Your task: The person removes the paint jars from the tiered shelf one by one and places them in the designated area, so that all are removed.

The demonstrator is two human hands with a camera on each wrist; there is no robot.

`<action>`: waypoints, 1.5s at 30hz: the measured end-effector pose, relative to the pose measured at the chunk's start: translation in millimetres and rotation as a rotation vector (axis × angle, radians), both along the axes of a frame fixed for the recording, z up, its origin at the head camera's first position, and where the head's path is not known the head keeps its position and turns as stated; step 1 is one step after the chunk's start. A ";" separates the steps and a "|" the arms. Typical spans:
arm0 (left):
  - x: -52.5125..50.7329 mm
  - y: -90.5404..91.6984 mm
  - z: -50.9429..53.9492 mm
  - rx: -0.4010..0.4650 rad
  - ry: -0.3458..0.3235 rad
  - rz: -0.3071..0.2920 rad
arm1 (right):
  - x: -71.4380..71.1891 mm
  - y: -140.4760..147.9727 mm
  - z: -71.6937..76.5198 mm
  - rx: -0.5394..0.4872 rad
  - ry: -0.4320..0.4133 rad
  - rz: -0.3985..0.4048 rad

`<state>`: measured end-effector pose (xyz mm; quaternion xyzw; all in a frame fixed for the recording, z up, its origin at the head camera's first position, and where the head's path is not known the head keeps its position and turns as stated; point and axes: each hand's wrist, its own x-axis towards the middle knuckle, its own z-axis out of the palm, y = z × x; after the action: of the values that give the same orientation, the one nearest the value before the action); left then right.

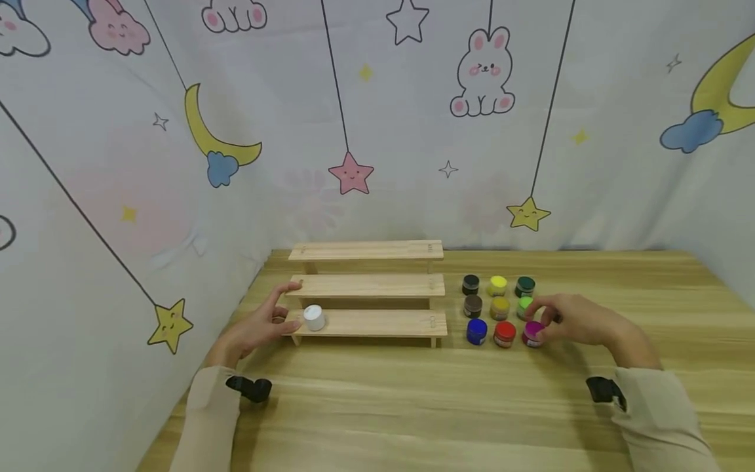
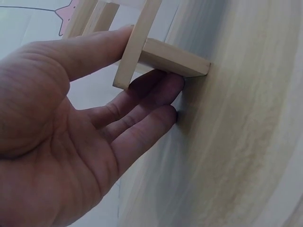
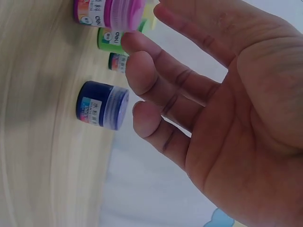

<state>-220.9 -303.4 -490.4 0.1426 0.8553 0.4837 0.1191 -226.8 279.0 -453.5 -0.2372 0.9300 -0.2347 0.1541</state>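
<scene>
My left hand [image 1: 257, 328] grips the left end of a three-tier wooden shelf [image 1: 377, 322]. In the left wrist view the thumb lies over the edge of a plank [image 2: 135, 47], and the other fingers are beneath it beside a leg. A white paint jar [image 1: 314, 318] stands on the lowest tier, near that hand. My right hand [image 1: 580, 318] reaches over the right-hand jars, fingers loosely bent around a magenta paint jar [image 1: 532, 334]; firm contact is not visible. Behind it is a light green jar [image 1: 523, 307], partly covered by the fingers. A dark blue jar [image 3: 102, 105] stands below the fingertips in the right wrist view.
Right of the shelf, small paint jars stand in rows: blue [image 1: 476, 331], red [image 1: 504, 334], brown [image 1: 472, 306], ochre [image 1: 499, 308], black [image 1: 470, 284], yellow [image 1: 497, 285] and dark green [image 1: 525, 286]. A printed curtain [image 1: 407, 118] hangs behind the wooden table [image 1: 377, 406].
</scene>
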 end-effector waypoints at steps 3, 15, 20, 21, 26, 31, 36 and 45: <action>1.8 -3.6 0.4 0.013 -0.007 0.001 | -0.8 -7.5 4.2 0.008 0.035 -0.007; -0.4 -1.8 -2.1 -0.007 -0.008 0.018 | 14.4 -57.2 25.6 -0.108 0.146 0.039; -3.1 2.9 -3.4 0.008 -0.011 0.012 | 13.8 -81.5 31.2 -0.139 0.215 0.096; -3.2 3.2 -3.7 0.009 -0.013 0.010 | 13.1 -87.0 31.8 -0.144 0.226 0.105; -1.7 1.8 -2.9 0.017 -0.022 0.010 | 6.1 -121.5 35.9 -0.172 0.274 0.156; -0.5 -1.6 -2.8 0.032 -0.024 0.021 | 4.0 -165.4 40.7 -0.190 0.298 0.209; -1.8 -2.3 -2.5 0.031 -0.031 0.015 | 9.5 -209.8 41.3 -0.181 0.310 0.263; -3.5 -4.3 -3.3 0.048 -0.027 0.006 | 6.2 -281.9 33.7 -0.196 0.325 0.397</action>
<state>-224.4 -307.8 -493.7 0.1363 0.8423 0.5062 0.1254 -220.6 -2.9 -419.8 -0.4632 0.8507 -0.2475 0.0223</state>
